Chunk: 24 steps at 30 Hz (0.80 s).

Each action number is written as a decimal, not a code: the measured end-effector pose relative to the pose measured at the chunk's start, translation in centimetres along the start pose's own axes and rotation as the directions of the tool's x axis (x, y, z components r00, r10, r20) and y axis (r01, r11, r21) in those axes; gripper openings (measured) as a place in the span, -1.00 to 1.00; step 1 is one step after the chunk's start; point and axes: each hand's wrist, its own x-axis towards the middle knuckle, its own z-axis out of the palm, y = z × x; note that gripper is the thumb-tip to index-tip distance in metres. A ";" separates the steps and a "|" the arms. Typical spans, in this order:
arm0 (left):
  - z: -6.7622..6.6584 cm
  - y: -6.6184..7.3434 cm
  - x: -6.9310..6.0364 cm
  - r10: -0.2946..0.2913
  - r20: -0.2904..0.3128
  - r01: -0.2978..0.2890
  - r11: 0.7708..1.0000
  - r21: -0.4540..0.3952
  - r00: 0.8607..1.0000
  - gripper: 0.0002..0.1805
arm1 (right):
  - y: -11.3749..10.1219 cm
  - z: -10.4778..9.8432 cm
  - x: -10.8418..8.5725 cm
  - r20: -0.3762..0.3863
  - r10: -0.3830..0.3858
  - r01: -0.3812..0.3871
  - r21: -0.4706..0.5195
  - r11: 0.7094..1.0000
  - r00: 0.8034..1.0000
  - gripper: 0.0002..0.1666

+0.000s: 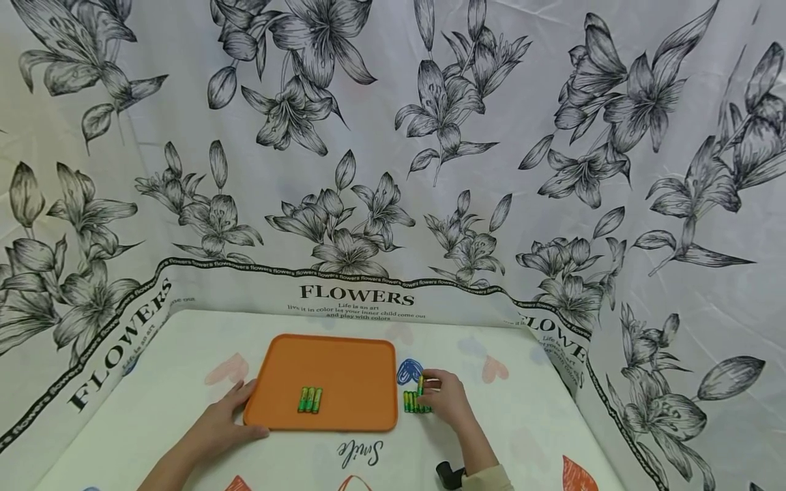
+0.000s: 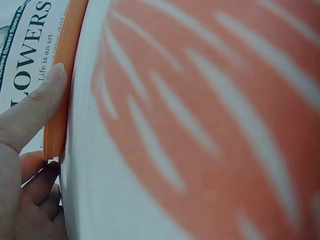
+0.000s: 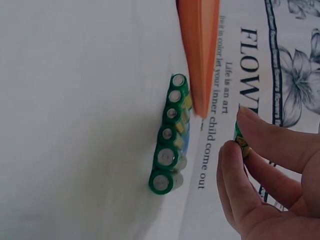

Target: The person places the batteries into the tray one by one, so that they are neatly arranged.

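Note:
My left hand (image 1: 222, 421) holds the near left corner of an orange tray (image 1: 350, 368). In the left wrist view its thumb (image 2: 47, 95) lies against the tray's edge, and the other fingers bend around the corner. Over on the right, my right hand (image 1: 448, 399) pinches a green and yellow battery (image 3: 241, 142) between thumb and fingers, raised off the table. Just below it, a row of several green batteries (image 3: 170, 132) lies side by side on the table, close to the tray's right edge. Three more batteries (image 1: 310, 400) lie together on the tray.
A white tablecloth (image 1: 510, 436) with printed hearts and lettering covers the table. Beside the right wrist is a small black object (image 1: 450, 475), its kind unclear. White curtains (image 1: 368, 136) with black flowers enclose the back and sides.

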 end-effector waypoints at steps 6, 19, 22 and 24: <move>0.0 0.0 0.0 -0.003 -0.001 0.003 1.000 -0.007 1.000 0.25 | -1.4 1.3 0.5 0.031 -0.015 0.014 0.041 0.999 0.999 -0.29; 0.1 -0.1 0.0 0.004 -0.003 -0.004 1.000 0.003 1.000 0.24 | -3.6 3.8 1.2 0.047 -0.006 0.006 -0.008 1.000 0.999 -0.31; 0.1 -0.2 0.1 -0.004 0.001 0.004 1.000 -0.001 1.000 0.26 | -4.0 4.4 1.3 0.049 -0.031 0.031 0.008 0.999 0.998 -0.31; 0.2 -0.2 0.1 -0.007 0.004 0.007 1.000 -0.003 1.000 0.26 | -4.3 4.8 1.4 0.049 -0.038 0.037 0.028 0.999 0.998 -0.31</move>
